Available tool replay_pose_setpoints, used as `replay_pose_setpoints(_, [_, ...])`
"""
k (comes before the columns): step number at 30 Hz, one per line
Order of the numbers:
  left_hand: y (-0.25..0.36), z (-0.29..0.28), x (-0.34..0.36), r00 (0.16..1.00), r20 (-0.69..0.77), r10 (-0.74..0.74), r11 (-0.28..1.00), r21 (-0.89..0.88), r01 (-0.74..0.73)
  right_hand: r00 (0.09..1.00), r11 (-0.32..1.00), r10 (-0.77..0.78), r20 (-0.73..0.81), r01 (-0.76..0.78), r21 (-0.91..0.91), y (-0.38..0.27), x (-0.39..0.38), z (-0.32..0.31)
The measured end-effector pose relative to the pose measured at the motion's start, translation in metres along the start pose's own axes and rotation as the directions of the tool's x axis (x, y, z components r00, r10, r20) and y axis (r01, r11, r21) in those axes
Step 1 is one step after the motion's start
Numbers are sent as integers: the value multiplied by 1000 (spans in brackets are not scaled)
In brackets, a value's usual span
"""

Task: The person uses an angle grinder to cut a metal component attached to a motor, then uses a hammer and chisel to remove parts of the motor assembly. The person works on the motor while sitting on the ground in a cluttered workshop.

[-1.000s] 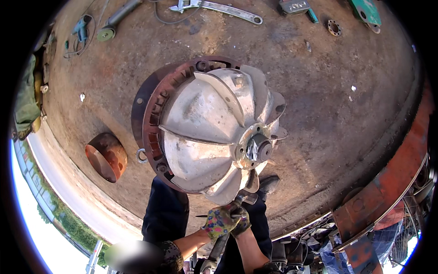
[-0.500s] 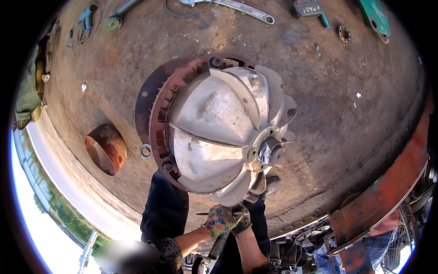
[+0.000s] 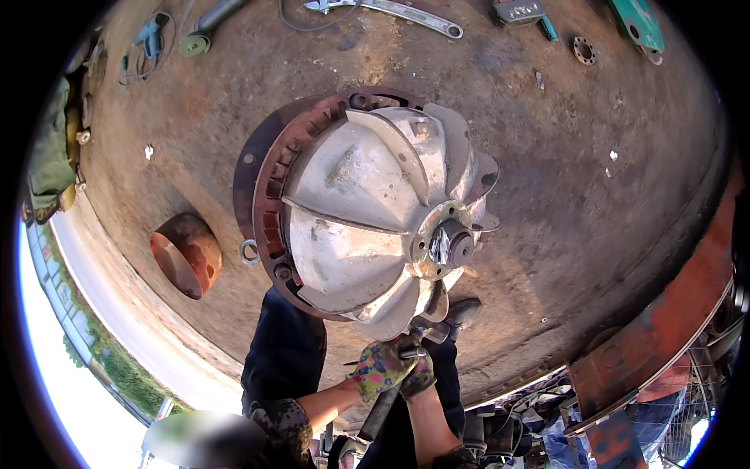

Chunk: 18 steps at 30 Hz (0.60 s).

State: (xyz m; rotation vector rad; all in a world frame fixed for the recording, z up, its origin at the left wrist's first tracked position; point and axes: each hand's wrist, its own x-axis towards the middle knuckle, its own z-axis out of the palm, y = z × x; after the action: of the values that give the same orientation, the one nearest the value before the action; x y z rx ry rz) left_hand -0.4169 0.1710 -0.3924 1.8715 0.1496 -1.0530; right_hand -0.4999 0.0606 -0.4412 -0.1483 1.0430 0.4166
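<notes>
A large pale finned metal housing sits in the middle, with a reddish slotted flange ring at its left. From its hub at the right sticks a short shaft with shiny foil-like wrap. Just below the housing, my left hand, in a floral glove, is closed around a slim metal rod; its thin end points left. Beside it, my gloved right hand is closed on a hammer. The hammer's handle slants to the lower left, and its head is near the fins.
A rusty pipe ring and a small metal ring lie left. Along the far side are an angle grinder, a blue corded tool, an adjustable wrench and a holed disc. A rusty beam borders the right.
My hands and the hammer have risen slightly toward the housing, and more of the hammer handle and head shows. The housing has shifted a little left and up in view.
</notes>
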Motion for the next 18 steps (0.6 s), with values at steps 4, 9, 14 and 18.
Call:
replay_pose_setpoints(4, [9, 1, 9, 1000, 1, 1, 1000, 19, -1, 979, 986, -141, 150, 152, -62, -5, -5, 11])
replay_pose_setpoints(9, [30, -8, 18, 993, 44, -111, 989, 102, 106, 996, 999, 3, 90, -6, 39, -8, -1, 13])
replay_pose_setpoints(14, [22, -6, 21, 988, 81, -134, 983, 134, 123, 996, 982, 88, -14, -84, 171, -15, 1, 24])
replay_pose_setpoints(18, [23, -8, 25, 978, 96, -184, 983, 22, 182, 994, 995, 11, -109, 0, 100, -22, -6, 32])
